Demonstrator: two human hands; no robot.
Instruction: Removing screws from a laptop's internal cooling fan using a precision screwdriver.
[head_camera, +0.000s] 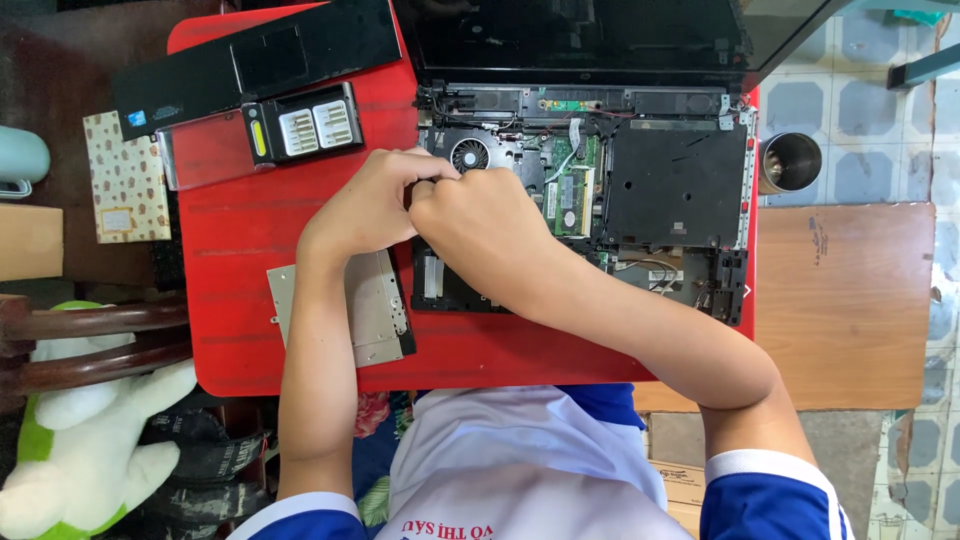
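Both hands are meeting over the opened laptop (600, 190) lying at the back edge of the red bench (230, 240). The left hand (370, 205) and right hand (480, 230) are curling fingers together, touching, just below the fan (469, 155); what the grip is pinching cannot be told, being hidden

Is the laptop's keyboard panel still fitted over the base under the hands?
No: the laptop base lies open with fan and circuit boards bare, and both hands, left hand and right hand, work on it.
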